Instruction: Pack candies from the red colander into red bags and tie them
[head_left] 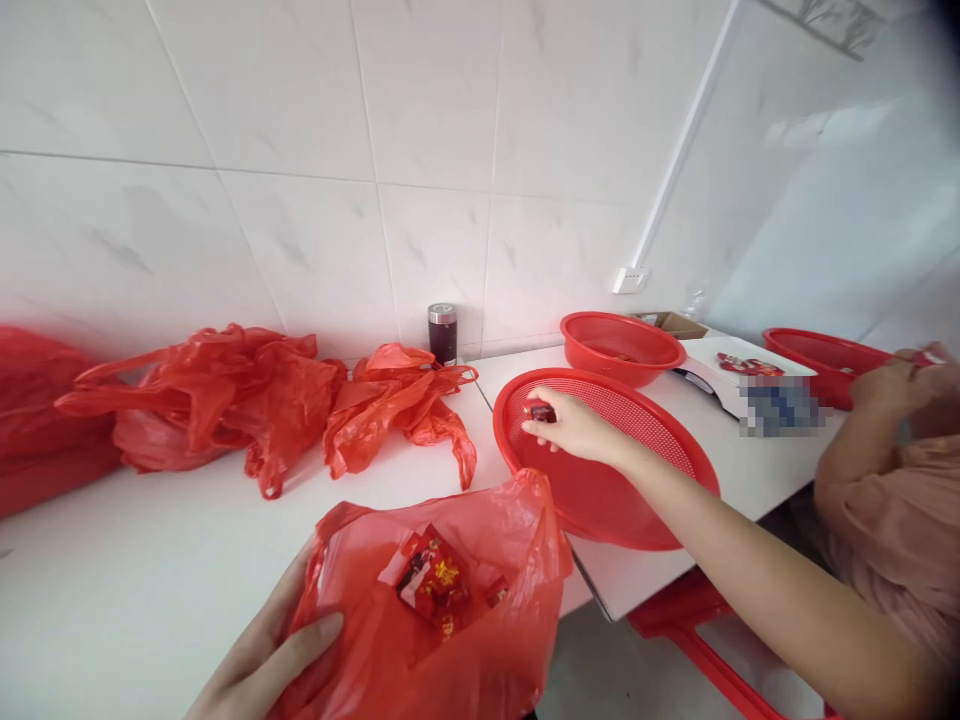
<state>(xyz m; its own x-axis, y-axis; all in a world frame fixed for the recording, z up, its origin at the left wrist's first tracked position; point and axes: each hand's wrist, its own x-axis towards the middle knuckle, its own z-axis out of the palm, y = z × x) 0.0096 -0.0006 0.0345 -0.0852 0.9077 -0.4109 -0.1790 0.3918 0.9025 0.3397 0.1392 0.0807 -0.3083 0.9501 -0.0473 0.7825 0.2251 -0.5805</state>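
Observation:
My left hand (281, 650) grips the side of a red plastic bag (517, 570), its thumb pressed on the near film. The bag's mouth is spread, showing several red wrapped packets (433, 575) with gold print inside. Over the large red mesh basket (622, 515), my right hand (574, 425) pinches a small dark red wrapped piece (541, 412) between thumb and fingers. The part of the basket below that hand is bare red plastic. The lower part of the bag runs out of the picture.
Crumpled red plastic bags (225, 400) lie along the wall. A dark tumbler (442, 335) stands behind. To the right are a red basin (622, 345), a scale (750, 375) bearing red packets and another red basin (825, 350). A co-worker (892, 480) sits there, above a red stool (697, 640).

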